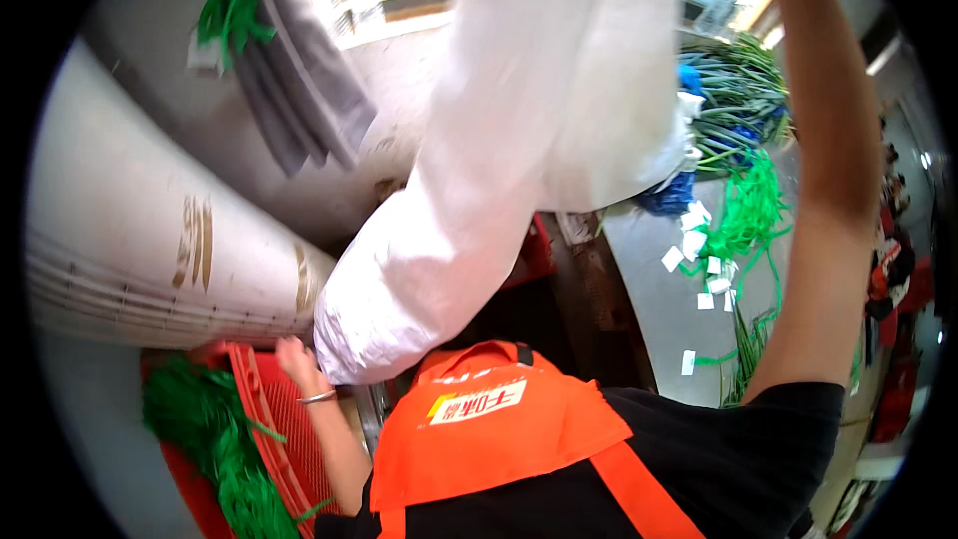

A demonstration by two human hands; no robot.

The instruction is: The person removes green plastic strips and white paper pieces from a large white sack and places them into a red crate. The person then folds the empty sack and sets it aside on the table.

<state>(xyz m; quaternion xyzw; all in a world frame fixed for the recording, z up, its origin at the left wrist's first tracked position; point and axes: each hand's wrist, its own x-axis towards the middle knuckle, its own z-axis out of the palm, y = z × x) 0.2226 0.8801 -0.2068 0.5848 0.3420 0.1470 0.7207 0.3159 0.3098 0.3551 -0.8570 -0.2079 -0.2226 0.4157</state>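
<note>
Draw the long white bag taut along the left edge of the table, avoiding snags, with the left hand, curled nearly closed at the bag's lower end on an uncertain hold, and the out-of-view right hand, impossible to judge for opening or grip.

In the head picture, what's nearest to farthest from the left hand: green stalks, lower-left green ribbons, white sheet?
1. White sheet: right beside the left hand.
2. Green ribbons: lower left.
3. Green stalks: far upper right.
</note>
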